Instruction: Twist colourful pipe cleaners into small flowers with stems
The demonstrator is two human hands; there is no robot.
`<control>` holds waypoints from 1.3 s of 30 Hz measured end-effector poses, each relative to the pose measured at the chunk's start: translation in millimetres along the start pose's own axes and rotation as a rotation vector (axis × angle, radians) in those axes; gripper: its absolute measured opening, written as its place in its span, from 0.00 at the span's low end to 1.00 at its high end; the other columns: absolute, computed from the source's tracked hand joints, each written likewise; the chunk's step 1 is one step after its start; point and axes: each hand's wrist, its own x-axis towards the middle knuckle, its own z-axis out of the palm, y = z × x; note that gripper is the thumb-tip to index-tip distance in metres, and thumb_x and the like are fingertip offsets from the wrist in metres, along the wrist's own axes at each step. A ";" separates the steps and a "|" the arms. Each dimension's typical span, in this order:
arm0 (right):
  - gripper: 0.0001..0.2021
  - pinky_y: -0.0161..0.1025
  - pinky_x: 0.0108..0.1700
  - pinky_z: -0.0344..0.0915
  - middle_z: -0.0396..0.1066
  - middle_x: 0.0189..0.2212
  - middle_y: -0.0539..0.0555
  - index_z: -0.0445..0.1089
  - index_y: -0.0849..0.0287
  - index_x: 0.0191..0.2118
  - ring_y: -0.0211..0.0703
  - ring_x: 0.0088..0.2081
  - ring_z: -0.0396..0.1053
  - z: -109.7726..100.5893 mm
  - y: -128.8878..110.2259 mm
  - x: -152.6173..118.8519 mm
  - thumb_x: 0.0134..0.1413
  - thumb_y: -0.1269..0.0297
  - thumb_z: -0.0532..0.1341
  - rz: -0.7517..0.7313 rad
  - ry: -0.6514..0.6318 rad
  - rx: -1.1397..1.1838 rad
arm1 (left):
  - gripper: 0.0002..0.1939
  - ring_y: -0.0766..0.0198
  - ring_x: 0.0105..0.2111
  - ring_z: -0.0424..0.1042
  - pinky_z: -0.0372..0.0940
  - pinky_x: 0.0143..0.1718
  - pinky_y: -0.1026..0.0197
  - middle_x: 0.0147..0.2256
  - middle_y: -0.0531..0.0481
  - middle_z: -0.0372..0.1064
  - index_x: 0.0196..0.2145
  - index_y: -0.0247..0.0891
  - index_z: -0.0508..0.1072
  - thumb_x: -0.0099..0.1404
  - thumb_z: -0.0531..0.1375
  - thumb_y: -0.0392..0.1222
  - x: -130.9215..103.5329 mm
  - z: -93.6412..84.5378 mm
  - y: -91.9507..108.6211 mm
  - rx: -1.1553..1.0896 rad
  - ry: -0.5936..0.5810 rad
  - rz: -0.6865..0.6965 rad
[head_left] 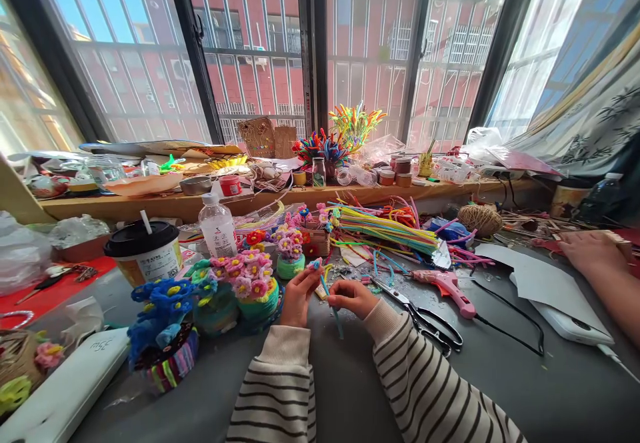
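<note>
Over the grey table, my left hand (297, 299) pinches the top of a light blue pipe cleaner (325, 285); a small curled blue and pink tip shows above the fingers. My right hand (354, 297) is closed on the same pipe cleaner lower down, and its loose end hangs below the fingers. To the right lie scissors (425, 319) with black handles and a pink glue gun (450, 289). Pots of fuzzy flowers stand to the left, including pink flowers (250, 273) and blue flowers (163, 299).
A bundle of coloured pipe cleaners (385, 226) lies behind my hands. At the left stand a lidded cup (145, 249) and a plastic bottle (217, 226). Another person's hand (593, 253) rests at the right, near a white power bank (570, 319). The glue gun's black cord curls across the table.
</note>
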 end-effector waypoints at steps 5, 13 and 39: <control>0.17 0.31 0.24 0.57 0.59 0.17 0.44 0.60 0.61 0.21 0.29 0.19 0.56 1.2 2.6 0.2 0.32 0.51 0.61 0.029 -0.020 0.030 | 0.10 0.71 0.24 0.62 0.57 0.27 0.69 0.22 0.52 0.67 0.21 0.34 0.73 0.35 0.64 0.39 -3.2 2.5 0.9 0.069 -0.003 -0.017; 0.18 0.31 0.22 0.56 0.59 0.15 0.43 0.58 0.61 0.20 0.28 0.17 0.56 7.7 7.2 3.4 0.28 0.51 0.62 0.082 0.023 0.067 | 0.12 0.71 0.23 0.63 0.57 0.24 0.70 0.22 0.52 0.67 0.23 0.35 0.74 0.36 0.64 0.39 1.8 0.0 -7.0 0.055 0.032 -0.014; 0.10 0.32 0.25 0.57 0.60 0.20 0.48 0.62 0.61 0.22 0.33 0.24 0.59 3.5 15.3 4.7 0.35 0.59 0.60 -0.086 0.272 -0.339 | 0.11 0.67 0.30 0.63 0.58 0.33 0.67 0.26 0.53 0.67 0.24 0.36 0.73 0.39 0.63 0.42 -7.1 5.3 -6.6 0.190 -0.220 0.280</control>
